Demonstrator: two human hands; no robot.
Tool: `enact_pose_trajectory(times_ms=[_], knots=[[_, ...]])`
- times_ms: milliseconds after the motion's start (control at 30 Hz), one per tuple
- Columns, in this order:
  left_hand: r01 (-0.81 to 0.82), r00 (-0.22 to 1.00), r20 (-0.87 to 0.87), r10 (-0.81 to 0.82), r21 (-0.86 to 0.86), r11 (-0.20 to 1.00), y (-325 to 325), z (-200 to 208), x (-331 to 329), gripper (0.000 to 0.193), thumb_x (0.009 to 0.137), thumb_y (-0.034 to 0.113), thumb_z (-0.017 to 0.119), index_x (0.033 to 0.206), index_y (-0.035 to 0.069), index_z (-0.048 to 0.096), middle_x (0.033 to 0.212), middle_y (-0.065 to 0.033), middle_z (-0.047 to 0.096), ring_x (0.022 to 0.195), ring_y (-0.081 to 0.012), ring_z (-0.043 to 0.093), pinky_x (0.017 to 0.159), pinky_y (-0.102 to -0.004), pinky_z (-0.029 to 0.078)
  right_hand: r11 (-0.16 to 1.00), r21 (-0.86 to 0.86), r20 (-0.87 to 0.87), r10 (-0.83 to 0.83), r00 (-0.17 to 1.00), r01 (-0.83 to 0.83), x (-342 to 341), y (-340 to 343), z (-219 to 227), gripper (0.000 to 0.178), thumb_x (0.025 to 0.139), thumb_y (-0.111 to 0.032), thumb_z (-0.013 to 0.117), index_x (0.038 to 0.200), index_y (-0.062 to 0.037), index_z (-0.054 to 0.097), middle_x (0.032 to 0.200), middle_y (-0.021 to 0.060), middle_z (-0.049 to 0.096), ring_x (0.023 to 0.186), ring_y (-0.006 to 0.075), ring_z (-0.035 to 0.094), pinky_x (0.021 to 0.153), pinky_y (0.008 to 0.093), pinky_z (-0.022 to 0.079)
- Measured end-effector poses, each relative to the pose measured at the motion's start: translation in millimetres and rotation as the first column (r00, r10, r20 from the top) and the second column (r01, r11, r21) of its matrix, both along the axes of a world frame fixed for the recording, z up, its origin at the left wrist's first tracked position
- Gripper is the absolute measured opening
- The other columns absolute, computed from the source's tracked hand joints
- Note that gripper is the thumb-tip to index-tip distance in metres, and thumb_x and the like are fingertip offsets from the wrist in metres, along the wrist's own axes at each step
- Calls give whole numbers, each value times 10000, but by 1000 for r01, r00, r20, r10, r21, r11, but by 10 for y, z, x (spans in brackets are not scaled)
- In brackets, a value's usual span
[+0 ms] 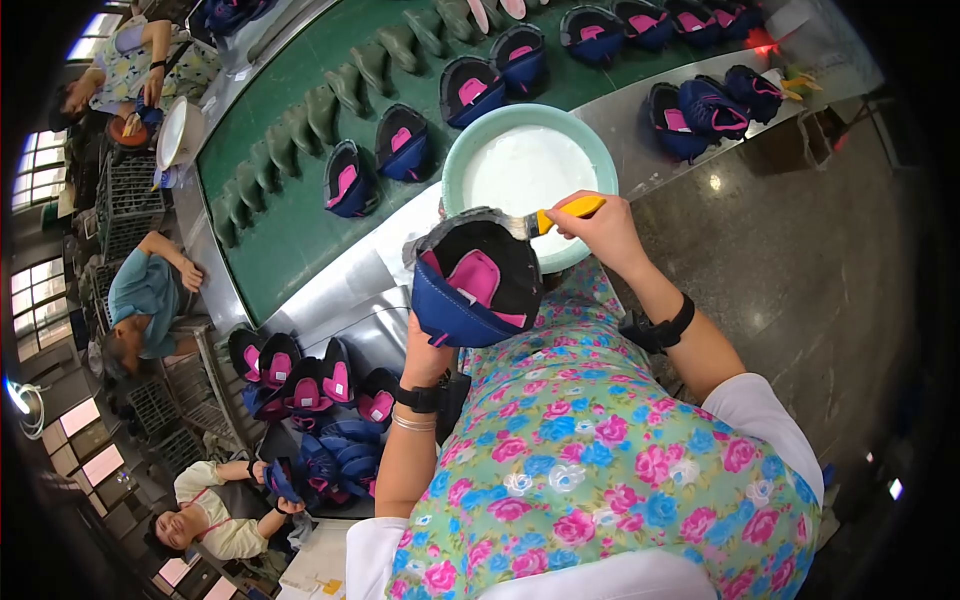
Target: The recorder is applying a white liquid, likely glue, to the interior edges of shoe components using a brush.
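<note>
My left hand (pixel 427 352) is closed around a blue shoe upper (pixel 447 304) from below, its open side tilted up. Black lining and a pink patch show inside the upper, and its edge is dark grey. In my right hand (pixel 608 232) is a paintbrush (pixel 572 210) with a yellow handle. Its pale bristles are at the upper's far right edge; whether they press on it is hard to tell. Just beyond the upper stands a pale green basin (pixel 453 160) holding white liquid, partly covered by the upper and my right hand.
A green conveyor belt (pixel 290 235) carries more blue uppers (pixel 403 142) and a row of olive-grey shoe lasts (pixel 322 112). Several uppers (pixel 310 385) are piled at my left; others (pixel 700 112) lie on the metal edge at right. Co-workers (pixel 150 290) sit along the left.
</note>
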State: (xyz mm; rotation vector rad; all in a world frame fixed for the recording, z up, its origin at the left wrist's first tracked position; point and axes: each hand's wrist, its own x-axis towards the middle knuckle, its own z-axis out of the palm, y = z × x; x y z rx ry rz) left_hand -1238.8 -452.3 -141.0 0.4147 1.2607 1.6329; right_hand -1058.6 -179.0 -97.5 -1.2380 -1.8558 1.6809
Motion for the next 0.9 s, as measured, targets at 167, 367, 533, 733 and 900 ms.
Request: enact_pose_trajectory(times_ms=[167,367,533,733,900], knots=[[-175,984,31,175,15,984,43,53,-72,390,942,27,669,1308,45,533,1167,-52,642,1051,-157,638,928,-326,538,999,-42,-9,-1,1000,0,-42,-202,206,318,867,-266,792,814,39,720,637,73,682,514,78,619,496,217,499],[-291,869,-444,218,-103,951,26,156,-169,290,936,71,709,1196,-19,620,1086,-69,683,965,-151,644,858,-307,514,956,-255,-201,96,975,-147,-15,-306,759,273,870,-228,792,815,25,704,690,70,690,561,79,624,517,215,500],[-275,856,-465,225,-42,961,-65,128,-206,298,943,91,703,1212,-5,622,1130,-85,683,995,-179,656,895,-322,508,929,-257,-187,222,957,-265,-114,-320,839,244,863,-201,795,831,24,706,716,71,695,597,80,633,537,220,506],[-412,910,-50,412,16,911,-202,45,-247,266,927,81,667,1189,53,638,1189,-89,679,1072,-218,660,948,-376,532,965,73,-121,260,958,-253,-326,-8,725,176,865,-154,785,883,12,729,754,50,703,648,81,644,591,222,508],[-404,751,585,307,39,914,-304,219,-370,416,913,226,630,1288,52,590,1233,-112,672,1140,-298,651,1001,-442,510,855,334,-240,483,842,-396,-729,-14,1034,134,869,-78,766,972,6,749,875,50,740,764,96,669,684,230,517]])
